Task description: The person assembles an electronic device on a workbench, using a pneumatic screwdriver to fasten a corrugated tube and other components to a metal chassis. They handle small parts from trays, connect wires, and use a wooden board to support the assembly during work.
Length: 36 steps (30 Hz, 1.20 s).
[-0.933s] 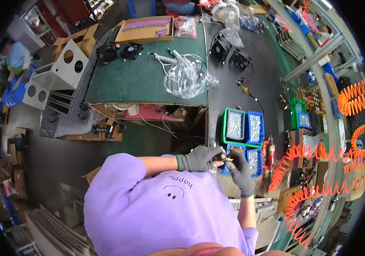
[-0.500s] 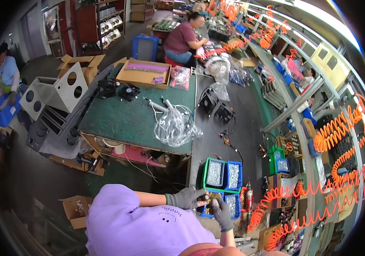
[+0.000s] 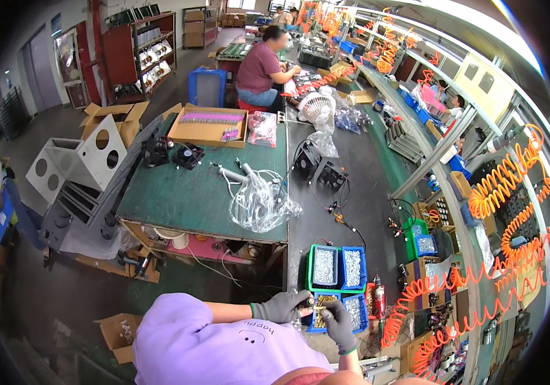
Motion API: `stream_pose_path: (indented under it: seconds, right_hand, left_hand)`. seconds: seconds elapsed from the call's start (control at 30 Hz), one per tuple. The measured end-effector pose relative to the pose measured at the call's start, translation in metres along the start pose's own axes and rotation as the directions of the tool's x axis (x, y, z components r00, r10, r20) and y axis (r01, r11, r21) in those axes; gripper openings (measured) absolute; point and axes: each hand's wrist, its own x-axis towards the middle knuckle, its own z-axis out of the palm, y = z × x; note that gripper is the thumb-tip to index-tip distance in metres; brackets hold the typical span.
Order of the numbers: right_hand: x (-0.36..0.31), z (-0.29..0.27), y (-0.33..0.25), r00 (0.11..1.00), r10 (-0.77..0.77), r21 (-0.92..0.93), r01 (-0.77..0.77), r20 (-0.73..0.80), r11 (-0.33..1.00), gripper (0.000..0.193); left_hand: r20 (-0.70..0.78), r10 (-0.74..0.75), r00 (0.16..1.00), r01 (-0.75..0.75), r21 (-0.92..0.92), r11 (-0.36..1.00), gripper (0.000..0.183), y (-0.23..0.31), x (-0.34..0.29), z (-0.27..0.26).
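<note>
My left hand point(image 3: 281, 307), in a grey glove, is closed around a small part whose kind I cannot make out. It sits at the left edge of a blue bin point(image 3: 318, 330) of small brass-coloured pieces point(image 3: 328, 300). My right hand point(image 3: 340, 327), also gloved in grey, has its thumb and fingers pinched together above that bin, close to the left fingertips. Whatever it pinches is too small to name. Beside it stands a blue bin of silver-coloured pieces point(image 3: 353, 311). Farther back, a green bin point(image 3: 311, 282) and another blue bin hold more silver-coloured pieces point(image 3: 352, 266).
A red power screwdriver point(image 3: 379, 298) stands right of the bins, near coiled orange air hoses point(image 3: 416, 295). Black fans point(image 3: 332, 173) with cables lie farther along the dark bench. On the green table point(image 3: 178, 192) are bagged cables point(image 3: 259, 202) and a cardboard tray point(image 3: 207, 138). A co-worker point(image 3: 262, 74) sits beyond.
The whole view has shifted a little. My right hand's fingertips have come closer to my left hand's. At the far left, a person with a blue crate has moved farther toward the edge.
</note>
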Motion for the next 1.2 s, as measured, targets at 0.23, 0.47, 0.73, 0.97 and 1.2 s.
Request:
stream_pose_path:
  seconds: [0.23, 0.47, 0.73, 0.97, 1.2]
  right_hand:
    - [0.001, 0.008, -0.027, 0.931, -0.089, 0.119, 0.139, -0.354, 0.983, 0.035]
    - [-0.005, 0.056, -0.042, 0.816, 0.01, 0.39, 0.265, -0.578, 0.882, 0.035]
    - [-0.078, 0.003, -0.047, 0.743, 0.442, 0.855, 0.356, -0.503, 0.376, 0.027]
    - [-0.176, -0.068, -0.086, 0.597, 0.089, 0.551, 0.658, -0.797, 0.513, 0.023]
    - [-0.205, -0.079, -0.123, 0.141, -0.285, -0.14, 0.617, -0.948, 0.774, 0.022]
  left_hand:
    - [-0.258, 0.154, 0.954, -0.192, -0.13, 0.973, 0.032, 0.015, 0.017, -0.005]
    - [-0.491, 0.418, 0.764, -0.438, 0.082, 0.895, 0.026, 0.072, 0.046, 0.013]
    - [-0.188, 0.443, 0.876, -0.451, 0.001, 0.892, 0.038, 0.051, 0.025, 0.045]
    - [-0.062, -0.028, 0.998, 0.017, -0.174, 0.985, 0.023, -0.023, 0.02, 0.074]
    - [-0.107, -0.017, 0.994, 0.008, -0.082, 0.997, 0.019, -0.083, 0.107, 0.066]
